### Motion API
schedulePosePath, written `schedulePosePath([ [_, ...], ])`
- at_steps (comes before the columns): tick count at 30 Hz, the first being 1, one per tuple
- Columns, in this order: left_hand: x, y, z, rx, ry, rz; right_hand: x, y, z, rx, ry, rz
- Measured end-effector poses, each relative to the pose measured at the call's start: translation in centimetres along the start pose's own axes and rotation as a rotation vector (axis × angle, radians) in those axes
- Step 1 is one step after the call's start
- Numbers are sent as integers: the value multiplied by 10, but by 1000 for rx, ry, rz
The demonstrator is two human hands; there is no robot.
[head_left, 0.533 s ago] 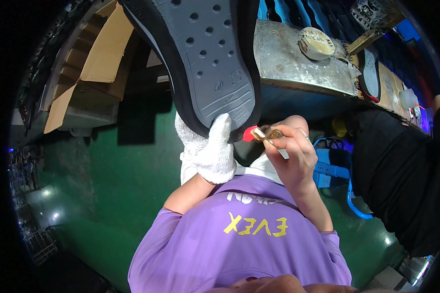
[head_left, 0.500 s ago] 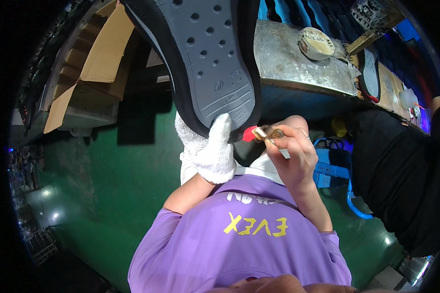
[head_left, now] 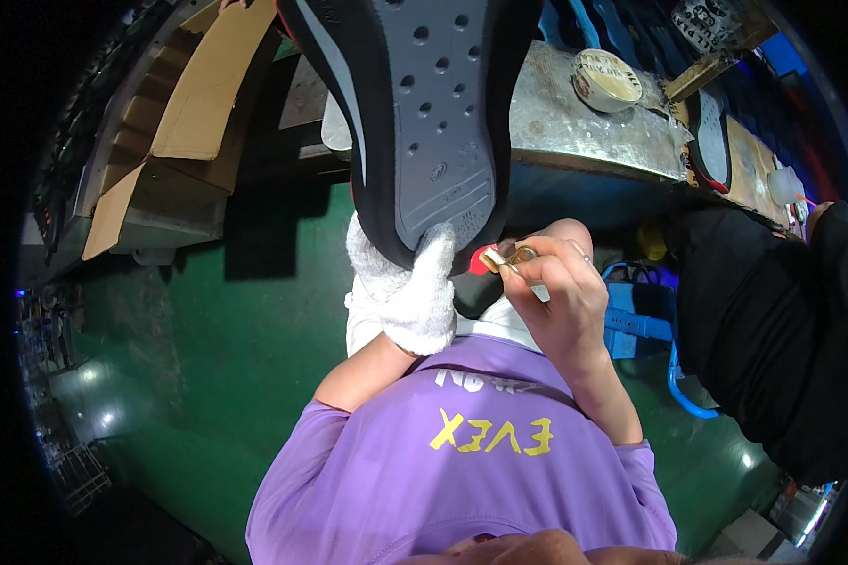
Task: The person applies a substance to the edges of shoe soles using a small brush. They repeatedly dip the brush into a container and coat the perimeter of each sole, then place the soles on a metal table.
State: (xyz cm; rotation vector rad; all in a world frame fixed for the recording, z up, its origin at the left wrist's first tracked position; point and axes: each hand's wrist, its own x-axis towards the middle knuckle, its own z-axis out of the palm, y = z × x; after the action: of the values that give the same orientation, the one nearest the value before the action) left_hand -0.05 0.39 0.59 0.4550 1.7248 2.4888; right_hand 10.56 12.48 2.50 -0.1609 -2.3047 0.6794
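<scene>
A black shoe (head_left: 358, 202) with a grey sole (head_left: 443, 132) faces me, its heel end low and its toe cut off by the upper edge. My left hand (head_left: 422, 299), in a white knitted glove, is closed round the heel with the thumb on the sole. Just right of the heel, my bare right hand (head_left: 570, 287) pinches a small tool (head_left: 515, 255) with a pale block-like tip and a bent metal loop; its exact kind is unclear. The tip meets or overlaps a red piece (head_left: 481, 261) beside the heel. Whether that piece belongs to the shoe I cannot tell.
A metal-topped bench (head_left: 556, 122) lies ahead with a bowl (head_left: 608, 82) on it. Another grey-soled shoe (head_left: 713, 141) lies farther right. Open cardboard boxes (head_left: 198, 104) stand at the left. A person in black (head_left: 754, 330) is close on my right, near a blue frame (head_left: 639, 325).
The shoe has swung rightward at its toe and now stands straighter, showing more of its left side. My gloved hand shifted slightly right with it; my right hand barely moved.
</scene>
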Motion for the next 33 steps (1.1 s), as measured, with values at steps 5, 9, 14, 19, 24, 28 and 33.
schedulePosePath([
  [5, -4, -2, -2, 47, -36, -9, -2, 1, 3, -86, 33, 45],
  [9, 0, -10, 1, -60, 63, -53, -2, 4, -3, -168, 17, 107],
  [14, 3, -9, 2, -31, 88, -37, -2, 3, -7, -58, 73, 87],
  [19, 0, -5, 2, -61, 49, -43, 9, -2, -6, -97, -41, 89],
  [24, 1, -3, 0, -22, -44, -17, 9, -5, -5, -63, -103, -16],
  [28, 3, -2, 3, -104, 56, -89, 1, -3, -6, 26, -127, -91],
  [33, 5, -5, 1, -84, 56, -69, -5, -6, -6, 74, -110, -109],
])
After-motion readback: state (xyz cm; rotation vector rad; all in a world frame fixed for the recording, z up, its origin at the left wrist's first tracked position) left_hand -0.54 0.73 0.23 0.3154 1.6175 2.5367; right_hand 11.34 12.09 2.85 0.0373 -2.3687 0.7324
